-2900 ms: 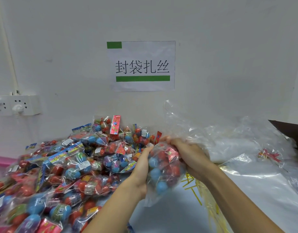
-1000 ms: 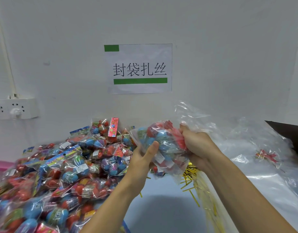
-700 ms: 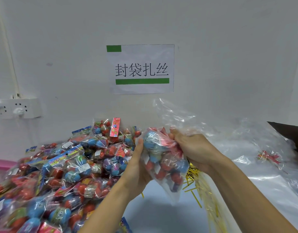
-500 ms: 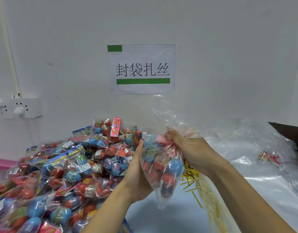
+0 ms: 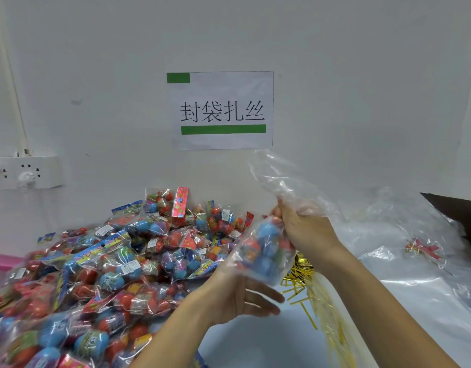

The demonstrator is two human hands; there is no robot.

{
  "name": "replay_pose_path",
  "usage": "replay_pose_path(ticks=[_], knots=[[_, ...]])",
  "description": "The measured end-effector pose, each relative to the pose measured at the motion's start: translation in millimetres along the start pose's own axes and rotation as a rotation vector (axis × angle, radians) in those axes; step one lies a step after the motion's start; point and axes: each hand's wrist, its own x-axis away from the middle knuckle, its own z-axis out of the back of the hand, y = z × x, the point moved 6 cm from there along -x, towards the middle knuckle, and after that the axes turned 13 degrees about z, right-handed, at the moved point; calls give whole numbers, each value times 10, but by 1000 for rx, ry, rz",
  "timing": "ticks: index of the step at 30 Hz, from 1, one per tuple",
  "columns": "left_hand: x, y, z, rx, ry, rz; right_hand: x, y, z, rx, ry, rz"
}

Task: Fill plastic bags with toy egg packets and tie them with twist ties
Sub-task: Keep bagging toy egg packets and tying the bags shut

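I see the right hand [image 5: 306, 232] clenching the neck of the filled plastic bag [image 5: 266, 251], while the left hand [image 5: 242, 296] lies relaxed beneath it (fingers straight). Twist ties [image 5: 300, 277] at 4 o'clock, egg packets [image 5: 117, 266] at 9.

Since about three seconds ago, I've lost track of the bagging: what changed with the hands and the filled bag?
The left hand let go of the filled bag and now sits open beneath it. The right hand shifted to pinch the neck, so the bag hangs. Packet pile, gold twist ties and wall sign look unchanged.
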Motion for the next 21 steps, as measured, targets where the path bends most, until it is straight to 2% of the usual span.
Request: replay_pose_path(ticks=[4, 6, 8, 10, 13, 16, 21], knots=[[37, 224, 88, -185, 304, -266, -34, 107, 201, -118, 181, -41], [101, 296, 6, -337, 264, -372, -38, 162, 258, -176, 242, -82], [146, 312, -108, -386, 200, -443, -51, 200, 253, -198, 274, -118], [155, 307, -201, -360, 231, -534, -57, 204, 221, -215, 302, -148], [134, 281, -299, -236, 362, -644, -49, 179, 174, -205, 323, -159], [188, 311, -399, -101, 336, -770, -38, 151, 118, -172, 317, -157], [281, 360, -364, -7, 315, -841, -22, 140, 71, -159, 293, -169]])
